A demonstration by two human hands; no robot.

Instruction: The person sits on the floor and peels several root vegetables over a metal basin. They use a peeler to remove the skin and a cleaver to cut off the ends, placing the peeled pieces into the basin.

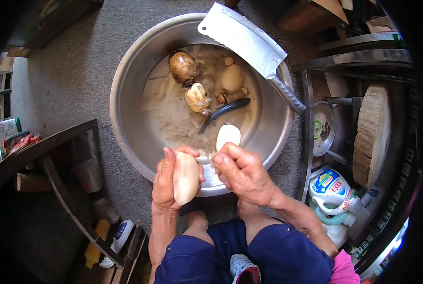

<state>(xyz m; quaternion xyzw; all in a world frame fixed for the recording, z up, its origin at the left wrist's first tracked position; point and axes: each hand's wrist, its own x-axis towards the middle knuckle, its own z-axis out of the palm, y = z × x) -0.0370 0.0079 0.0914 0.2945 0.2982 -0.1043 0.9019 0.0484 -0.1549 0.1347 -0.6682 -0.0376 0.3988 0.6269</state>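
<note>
My left hand (166, 179) is wrapped round a peeled, pale lotus root segment (186, 179) above the basin's near rim. Beside it, my right hand (245, 174) pinches a white oval piece (228, 137) shaped like a spoon's bowl; its lower part is hidden by the fingers. In the wide metal basin (132, 128) lies cloudy water with peelings. A brown unpeeled lotus root segment (183, 66) joins a partly peeled one (196, 98). To their right sits a pale segment (232, 78). A curved black handle-like thing (225, 112) slants across the water.
A cleaver (244, 40) rests across the basin's far right rim, its handle (288, 96) pointing right. At right, a rack holds a thick wooden chopping block (372, 135), a metal dish (323, 128) and detergent bottles (333, 189). A dark wooden frame (62, 189) stands at left.
</note>
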